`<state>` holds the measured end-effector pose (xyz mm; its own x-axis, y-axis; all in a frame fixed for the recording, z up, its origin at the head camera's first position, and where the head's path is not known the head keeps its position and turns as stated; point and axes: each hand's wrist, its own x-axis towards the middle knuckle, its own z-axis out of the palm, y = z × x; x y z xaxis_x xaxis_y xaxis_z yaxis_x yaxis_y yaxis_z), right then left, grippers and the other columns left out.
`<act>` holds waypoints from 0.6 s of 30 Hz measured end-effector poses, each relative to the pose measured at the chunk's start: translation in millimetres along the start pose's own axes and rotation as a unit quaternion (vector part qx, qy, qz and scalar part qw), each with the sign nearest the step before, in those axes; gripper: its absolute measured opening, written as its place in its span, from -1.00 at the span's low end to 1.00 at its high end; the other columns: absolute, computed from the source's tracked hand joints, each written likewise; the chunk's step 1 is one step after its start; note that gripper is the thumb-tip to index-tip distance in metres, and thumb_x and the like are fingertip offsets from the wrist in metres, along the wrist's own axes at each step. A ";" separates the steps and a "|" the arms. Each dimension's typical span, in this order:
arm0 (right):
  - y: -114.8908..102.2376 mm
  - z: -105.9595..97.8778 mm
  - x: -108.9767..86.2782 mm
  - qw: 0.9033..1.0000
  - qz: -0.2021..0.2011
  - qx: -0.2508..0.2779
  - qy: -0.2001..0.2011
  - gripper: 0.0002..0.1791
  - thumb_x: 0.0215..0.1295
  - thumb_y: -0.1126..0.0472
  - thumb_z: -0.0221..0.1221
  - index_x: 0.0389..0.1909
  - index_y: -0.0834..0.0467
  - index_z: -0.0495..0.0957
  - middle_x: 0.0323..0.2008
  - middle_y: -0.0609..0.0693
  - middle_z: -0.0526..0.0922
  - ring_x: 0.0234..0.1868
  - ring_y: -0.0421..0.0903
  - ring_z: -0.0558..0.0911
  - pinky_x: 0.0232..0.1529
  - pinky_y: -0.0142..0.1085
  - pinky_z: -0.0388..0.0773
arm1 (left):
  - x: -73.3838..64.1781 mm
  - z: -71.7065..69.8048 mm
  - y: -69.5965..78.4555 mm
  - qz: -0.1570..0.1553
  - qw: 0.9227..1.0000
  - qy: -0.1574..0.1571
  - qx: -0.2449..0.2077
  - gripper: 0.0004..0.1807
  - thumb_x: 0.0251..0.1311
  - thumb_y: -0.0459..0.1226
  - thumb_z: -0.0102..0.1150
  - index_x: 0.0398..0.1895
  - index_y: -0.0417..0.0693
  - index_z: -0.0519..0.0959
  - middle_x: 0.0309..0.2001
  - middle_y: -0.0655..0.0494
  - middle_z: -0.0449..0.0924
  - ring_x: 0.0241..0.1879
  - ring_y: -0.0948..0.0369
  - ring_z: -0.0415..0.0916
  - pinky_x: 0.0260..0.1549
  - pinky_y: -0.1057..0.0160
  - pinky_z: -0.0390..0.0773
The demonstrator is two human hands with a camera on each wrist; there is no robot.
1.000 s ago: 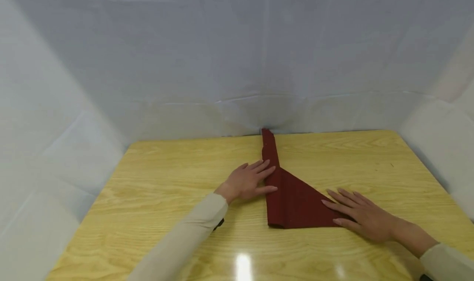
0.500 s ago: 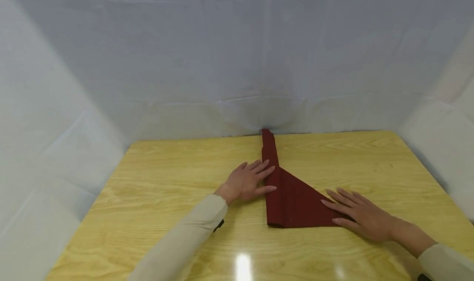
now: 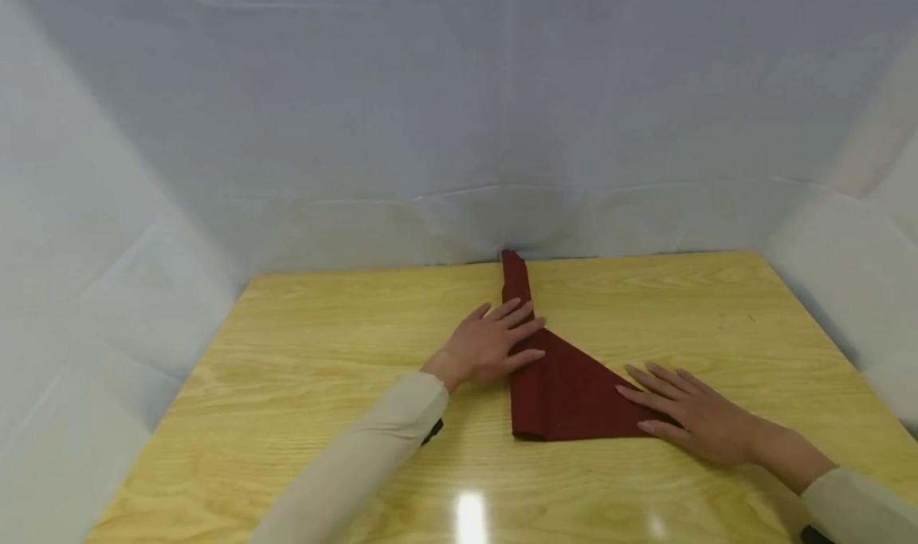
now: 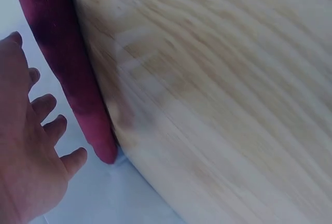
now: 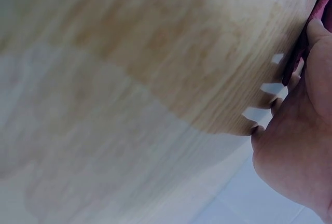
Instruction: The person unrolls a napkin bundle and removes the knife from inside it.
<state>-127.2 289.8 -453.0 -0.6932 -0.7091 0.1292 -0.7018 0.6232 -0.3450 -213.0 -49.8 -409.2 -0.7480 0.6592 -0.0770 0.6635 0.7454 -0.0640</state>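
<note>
A dark red cloth [image 3: 584, 393] lies folded on the wooden table, with a narrow strip running to the back edge and a triangular part spreading right. Across the strip, my left hand [image 3: 484, 349] has its fingers spread and straight, the tips over the cloth. My right hand [image 3: 706, 416] lies flat at the cloth's right corner, fingertips on it and the corner hidden under them. In the left wrist view, the left hand [image 4: 31, 141] appears beside the cloth's rolled-looking edge [image 4: 72, 68]. The right wrist view shows the right hand [image 5: 306, 115] with its fingers at the cloth's edge [image 5: 316, 14].
The pale yellow wooden table [image 3: 323, 329] ends at a grey-white sheet [image 3: 430, 130] hanging behind it. White sheeting [image 3: 72, 289] also stands along the left side, and more sheeting [image 3: 861, 273] along the right.
My left hand has slid slightly forward and right over the cloth's strip. The right hand stays on the corner; the whole view has shifted slightly.
</note>
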 end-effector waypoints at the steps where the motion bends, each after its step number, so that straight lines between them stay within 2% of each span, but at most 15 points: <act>1: 0.2 0.2 0.5 1.000 0.001 0.001 -0.002 -0.48 0.46 0.06 0.01 0.41 -0.04 0.27 0.43 0.08 0.14 0.40 0.22 0.10 0.39 -0.29 -0.32 | 2.0 -0.1 2.0 0.006 1.000 0.002 0.005 -0.33 0.39 0.25 -0.44 0.50 0.32 0.05 0.49 0.18 -0.06 0.46 0.20 -0.19 0.36 -0.01 -0.04; 5: 0.8 2.5 1.6 1.000 -0.004 -0.003 -0.002 -0.48 0.46 0.06 0.01 0.41 -0.04 0.28 0.43 0.09 0.15 0.39 0.23 0.11 0.36 -0.38 -0.39 | 9.4 0.3 10.5 0.024 1.000 -0.001 0.015 -0.35 0.40 0.24 -0.40 0.49 0.33 0.10 0.49 0.18 -0.03 0.46 0.19 -0.15 0.36 0.01 -0.05; 9: 0.2 6.0 1.6 1.000 -0.006 -0.008 0.000 -0.48 0.46 0.05 0.02 0.40 -0.04 0.29 0.42 0.09 0.16 0.38 0.23 0.12 0.34 -0.41 -0.41 | 15.0 1.6 17.7 0.037 0.999 -0.021 0.014 -0.33 0.37 0.27 -0.40 0.48 0.34 0.11 0.49 0.20 -0.03 0.46 0.17 -0.16 0.37 0.02 -0.09; 13: 0.6 6.7 1.4 1.000 0.003 -0.001 -0.008 -0.48 0.47 0.03 -0.01 0.41 -0.07 0.27 0.43 0.08 0.14 0.39 0.22 0.10 0.37 -0.32 -0.34 | 17.4 4.3 21.7 0.032 0.999 -0.041 0.017 -0.33 0.36 0.29 -0.42 0.48 0.36 0.11 0.48 0.22 -0.02 0.46 0.19 -0.19 0.38 0.02 -0.14; 18: 1.8 5.5 1.8 1.000 0.012 0.005 -0.016 -0.48 0.48 0.02 -0.04 0.43 -0.09 0.24 0.44 0.07 0.11 0.41 0.22 0.07 0.38 -0.27 -0.33 | 15.1 9.0 18.8 0.016 0.998 -0.055 0.034 -0.32 0.34 0.30 -0.40 0.48 0.39 0.09 0.49 0.25 -0.04 0.46 0.23 -0.23 0.37 0.01 -0.14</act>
<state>-128.9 287.8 -458.5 -0.7040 -0.7042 0.0920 -0.6835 0.6367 -0.3570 -211.7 -26.7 -420.5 -0.7225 0.6650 -0.1891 0.6895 0.7130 -0.1274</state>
